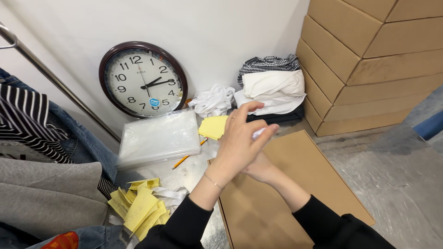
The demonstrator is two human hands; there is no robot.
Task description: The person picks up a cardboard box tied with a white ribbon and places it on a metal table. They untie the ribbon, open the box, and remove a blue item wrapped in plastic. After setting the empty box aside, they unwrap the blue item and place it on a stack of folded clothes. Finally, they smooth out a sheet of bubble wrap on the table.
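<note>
Crossing over each other above the flat cardboard box, both hands are bunched together. The left hand sits on top, fingers half curled, its grip pinching a small white scrap at the fingertips. The right hand is tucked underneath and mostly hidden, so I honestly can't tell how its grip stands. Just behind them lies a yellow paper stack, next to a pile of clear plastic bags and a pencil on the floor.
</note>
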